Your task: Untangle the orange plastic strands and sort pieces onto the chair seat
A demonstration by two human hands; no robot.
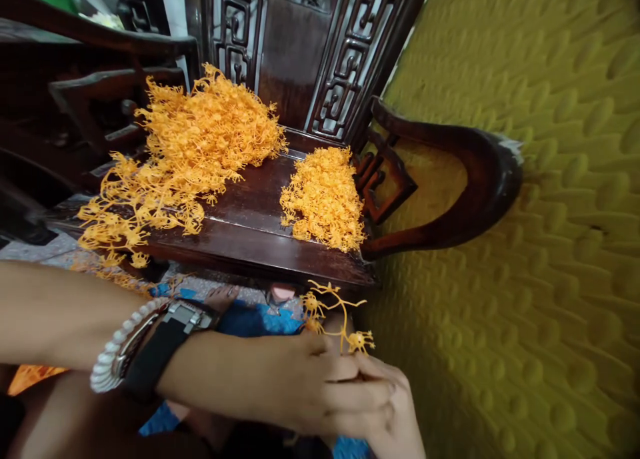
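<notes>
— Orange plastic sprig (pixel 334 312), where is it?

— Low in the middle of my view, just in front of the dark wooden seat (pixel 245 229), its thin branches sticking up between my two hands. My left hand (pixel 305 385) reaches across from the left, fingers pressed together on the stem; my right hand (pixel 395 412) meets it from below, its grip pinching the same sprig at the base.

— Anything on the seat?

— Two heaps of the same orange stuff. The big tangled heap (pixel 190 145) sprawls over the left part and spills off the front edge; the small tidy heap (pixel 325 195) sits to the right, close to the curved armrest (pixel 450 185).

— Any writing to read?

— None that I can make out. My left wrist carries a dark watch (pixel 167 342) beside a white bead bracelet (pixel 117 349); the watch face shows no legible mark. A yellow padded wall (pixel 525 245) fills the right side.
</notes>
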